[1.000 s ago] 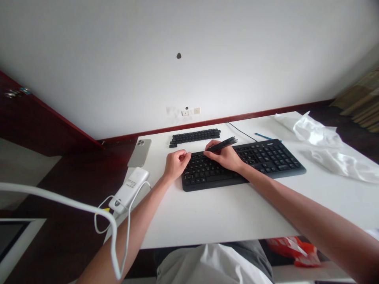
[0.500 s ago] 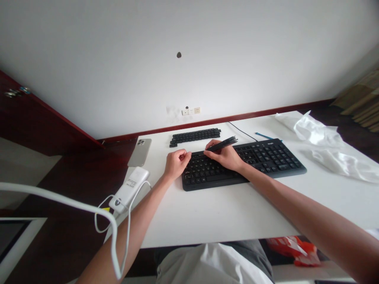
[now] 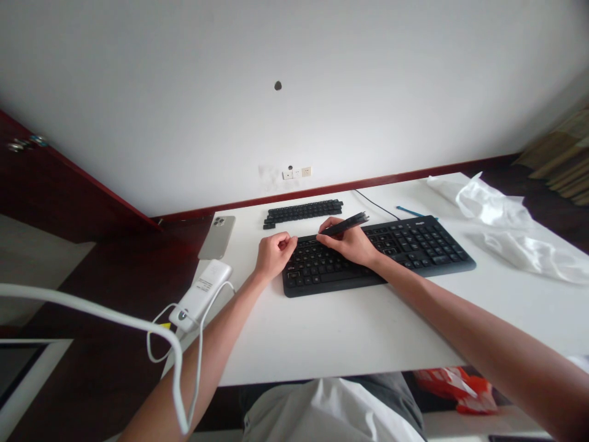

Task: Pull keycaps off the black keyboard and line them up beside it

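A black keyboard (image 3: 427, 265) lies across the white table in front of me, and some spots on it show no keycaps. My right hand (image 3: 350, 244) rests over its middle, fingers closed round a slim black tool (image 3: 346, 224) that slants up to the right; its upper end looks split or ragged. At the keyboard's upper left corner, my left hand (image 3: 275, 253) is curled with thumb and forefinger together. Whether anything is between those fingers is hidden. Behind the keyboard, loose black keycaps (image 3: 304, 211) stand in rows.
On the left of the table (image 3: 322, 344) lie a phone (image 3: 217, 238) and a white power bank (image 3: 202, 291) with a white cable (image 3: 175, 362) looping over my left forearm. A blue thin tool (image 3: 409, 211) lies behind the keyboard. Crumpled white plastic (image 3: 494, 205) covers the right side.
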### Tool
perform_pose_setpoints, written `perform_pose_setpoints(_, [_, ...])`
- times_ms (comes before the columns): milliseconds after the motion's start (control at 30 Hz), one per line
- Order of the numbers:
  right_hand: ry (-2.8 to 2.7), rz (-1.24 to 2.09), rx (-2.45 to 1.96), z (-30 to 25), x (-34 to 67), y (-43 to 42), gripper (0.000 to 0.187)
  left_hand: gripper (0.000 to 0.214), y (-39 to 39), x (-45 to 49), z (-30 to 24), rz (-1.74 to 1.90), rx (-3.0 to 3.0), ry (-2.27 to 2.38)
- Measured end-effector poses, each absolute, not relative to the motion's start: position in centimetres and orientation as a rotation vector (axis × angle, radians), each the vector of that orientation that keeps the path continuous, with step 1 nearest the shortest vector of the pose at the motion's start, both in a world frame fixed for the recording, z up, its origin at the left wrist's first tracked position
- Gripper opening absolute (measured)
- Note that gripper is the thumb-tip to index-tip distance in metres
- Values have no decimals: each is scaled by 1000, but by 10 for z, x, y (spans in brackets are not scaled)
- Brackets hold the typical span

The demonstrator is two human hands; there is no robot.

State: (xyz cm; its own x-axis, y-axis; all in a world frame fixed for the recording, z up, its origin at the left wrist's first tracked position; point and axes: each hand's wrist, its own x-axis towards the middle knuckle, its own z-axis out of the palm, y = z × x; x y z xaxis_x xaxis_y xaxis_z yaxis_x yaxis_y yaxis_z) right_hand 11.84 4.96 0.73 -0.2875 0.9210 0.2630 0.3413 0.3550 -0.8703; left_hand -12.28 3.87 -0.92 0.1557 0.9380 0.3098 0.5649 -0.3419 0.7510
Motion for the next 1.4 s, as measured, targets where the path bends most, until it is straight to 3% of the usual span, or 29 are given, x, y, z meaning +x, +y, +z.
perform_pose_setpoints(533, [-1809,914,-1103,8,118,49,24,45,38,-122,-7,1062,1984,1427])
perform_pose_setpoints(1067, [-1781,1088,-1033,13,118,44,45,57,26,-128,12,794,2191,1409])
perform_pose_setpoints(1400, [-1797,975,-1129,18,119,42,34,21,-14,-133,15,851,2365,1313])
